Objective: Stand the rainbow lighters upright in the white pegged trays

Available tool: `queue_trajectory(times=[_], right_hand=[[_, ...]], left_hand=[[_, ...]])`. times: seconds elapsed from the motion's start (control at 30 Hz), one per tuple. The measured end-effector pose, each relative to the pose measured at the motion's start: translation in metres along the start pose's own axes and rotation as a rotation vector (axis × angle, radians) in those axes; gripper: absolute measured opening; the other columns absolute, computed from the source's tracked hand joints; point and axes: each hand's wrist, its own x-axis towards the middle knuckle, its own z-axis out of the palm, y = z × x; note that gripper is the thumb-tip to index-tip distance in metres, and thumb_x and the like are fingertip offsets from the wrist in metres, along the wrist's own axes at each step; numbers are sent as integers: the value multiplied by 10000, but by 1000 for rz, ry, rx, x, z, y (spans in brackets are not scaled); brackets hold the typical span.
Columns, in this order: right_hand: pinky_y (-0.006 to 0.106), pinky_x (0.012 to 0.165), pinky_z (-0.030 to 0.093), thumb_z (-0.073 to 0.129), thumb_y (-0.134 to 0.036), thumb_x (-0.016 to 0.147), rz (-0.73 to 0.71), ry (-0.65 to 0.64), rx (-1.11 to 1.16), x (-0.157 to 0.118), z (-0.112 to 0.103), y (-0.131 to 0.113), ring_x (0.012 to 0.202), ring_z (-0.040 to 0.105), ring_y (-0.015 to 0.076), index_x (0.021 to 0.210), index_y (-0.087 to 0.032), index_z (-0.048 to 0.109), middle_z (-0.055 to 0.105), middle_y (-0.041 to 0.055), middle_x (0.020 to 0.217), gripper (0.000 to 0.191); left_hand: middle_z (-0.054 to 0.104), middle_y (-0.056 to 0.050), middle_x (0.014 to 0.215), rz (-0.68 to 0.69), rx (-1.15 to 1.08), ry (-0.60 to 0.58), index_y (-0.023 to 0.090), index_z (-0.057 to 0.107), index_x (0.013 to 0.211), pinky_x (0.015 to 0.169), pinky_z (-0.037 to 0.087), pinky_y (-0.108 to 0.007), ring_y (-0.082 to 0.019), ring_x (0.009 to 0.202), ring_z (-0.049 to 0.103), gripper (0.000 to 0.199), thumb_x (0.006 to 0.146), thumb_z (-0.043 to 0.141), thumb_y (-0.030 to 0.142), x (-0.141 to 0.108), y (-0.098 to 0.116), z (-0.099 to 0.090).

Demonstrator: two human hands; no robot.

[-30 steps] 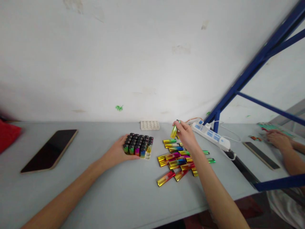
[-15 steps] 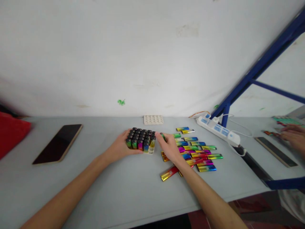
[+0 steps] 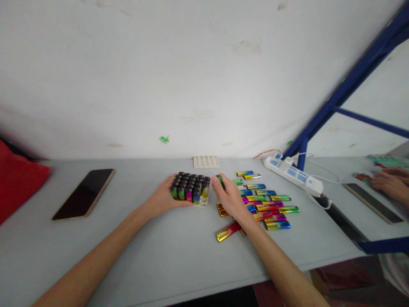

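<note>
Upright lighters (image 3: 189, 194) with black tops and shiny coloured bodies stand packed in rows in a pale tray (image 3: 202, 204). Round the left side of this block wraps my left hand (image 3: 163, 198), its thumb along the front. The tray's front right corner shows an unfilled spot. Just right of the block, my right hand (image 3: 230, 198) is closed on a green lighter (image 3: 220, 181), mostly covered by the fingers. Beside and under my right forearm lies a loose pile of metallic lighters (image 3: 265, 206) in many colours.
Against the wall sits a second white tray (image 3: 206, 161) with round hollows. A dark flat panel (image 3: 83, 194) and red cloth (image 3: 19, 183) lie left. A power strip (image 3: 292, 172) and blue metal frame (image 3: 306, 145) stand right; beyond them are another person's hands (image 3: 391, 184).
My right hand has moved slightly right, away from the block, with the green lighter. My left hand keeps its hold. The view has shifted a little.
</note>
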Motion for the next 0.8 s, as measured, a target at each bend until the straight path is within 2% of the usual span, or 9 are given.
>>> queue_trajectory(times=[0.13, 0.2, 0.27, 0.37, 0.47, 0.57, 0.67, 0.8], right_hand=[[382, 857, 525, 415, -715, 1330, -171, -31, -182, -3, -11, 4, 842, 707, 265, 916, -319, 559, 736, 45, 874, 591], [394, 884, 527, 430, -688, 1341, -218, -25, -302, -5, -13, 7, 877, 728, 282, 905, -311, 580, 766, 78, 918, 595], [385, 849, 510, 478, -671, 1344, -210, -50, -372, -6, -13, 10, 840, 730, 284, 899, -306, 601, 770, 77, 881, 588], [356, 761, 478, 532, -693, 1342, -174, -132, -350, -7, -10, 13, 750, 733, 271, 933, -302, 662, 774, 48, 800, 581], [346, 721, 463, 536, -740, 1340, -178, -182, -331, -7, -6, 14, 712, 758, 271, 989, -294, 726, 811, 49, 786, 598], [361, 681, 424, 592, -766, 1321, -179, -190, -436, -7, -6, 15, 660, 745, 276, 981, -285, 777, 817, 65, 751, 618], [379, 718, 443, 708, -761, 1278, -222, -163, -602, -4, -7, 15, 691, 764, 291, 945, -271, 816, 847, 102, 779, 601], [395, 858, 525, 772, -721, 1258, -324, -192, -734, -1, -11, 13, 784, 810, 297, 984, -241, 852, 890, 129, 855, 558]], left_hand=[[841, -208, 1696, -19, 29, -9, 240, 782, 1574, 1497, 545, -724, -536, 1623, 778, 1167, 591, 1189, 719, 0, -4, 1], [840, -195, 1698, -10, 26, -23, 245, 773, 1602, 1505, 540, -708, -516, 1628, 778, 1155, 627, 1189, 705, -1, -4, 1], [851, -163, 1685, 13, 13, -34, 265, 775, 1611, 1497, 561, -678, -494, 1616, 789, 1111, 665, 1185, 678, -1, -2, 1], [865, -138, 1656, 43, 6, -41, 276, 785, 1598, 1467, 599, -670, -495, 1589, 804, 1074, 680, 1187, 661, -1, 0, 1], [860, -156, 1648, 37, 16, -32, 261, 794, 1577, 1462, 602, -691, -511, 1588, 802, 1093, 645, 1199, 666, 0, 1, 2], [850, -177, 1662, 24, 7, -29, 253, 797, 1563, 1476, 586, -682, -507, 1603, 793, 1105, 621, 1204, 662, 1, -1, 3], [859, -160, 1659, 10, -2, -28, 278, 807, 1547, 1483, 574, -682, -498, 1600, 796, 1074, 620, 1198, 653, 0, -4, 4], [874, -144, 1644, 22, 8, -5, 290, 827, 1524, 1472, 585, -687, -503, 1586, 806, 1064, 595, 1207, 645, 1, -4, 4]])
